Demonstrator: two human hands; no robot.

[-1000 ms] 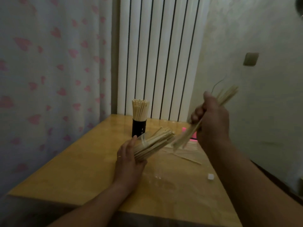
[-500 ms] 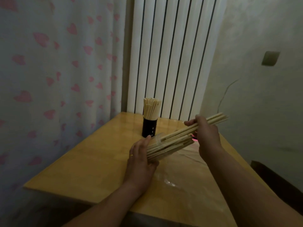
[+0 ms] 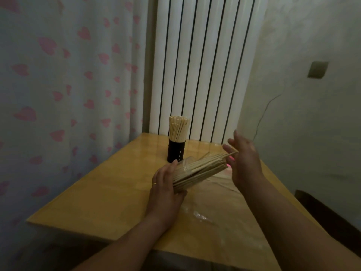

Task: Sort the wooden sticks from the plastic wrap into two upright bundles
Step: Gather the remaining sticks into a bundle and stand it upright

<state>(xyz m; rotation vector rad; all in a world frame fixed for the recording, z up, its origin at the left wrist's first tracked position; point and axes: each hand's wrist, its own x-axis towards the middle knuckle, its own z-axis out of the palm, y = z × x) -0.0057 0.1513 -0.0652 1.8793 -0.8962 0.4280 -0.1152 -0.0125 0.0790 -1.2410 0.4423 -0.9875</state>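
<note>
A bundle of wooden sticks (image 3: 199, 171) lies tilted inside a clear cup (image 3: 186, 164) over the middle of the wooden table (image 3: 109, 196). My left hand (image 3: 166, 189) grips the cup and bundle at their lower end. My right hand (image 3: 244, 159) is open, its palm against the sticks' upper tips, fingers spread. A second bundle of sticks (image 3: 178, 128) stands upright in a black cylindrical holder (image 3: 175, 152) at the back of the table. Clear plastic wrap (image 3: 207, 210) lies flat on the table under my hands, with a few loose sticks (image 3: 224, 185) on it.
A white ribbed radiator (image 3: 203, 65) stands behind the table, and a curtain with pink hearts (image 3: 68, 85) hangs on the left. A small pink object (image 3: 231, 158) shows behind my right hand. The plain wall on the right carries a switch plate (image 3: 318, 69).
My right hand brought a handful of sticks down from the upper right, laid them onto the bundle in my left hand, let go and opened against the tips.
</note>
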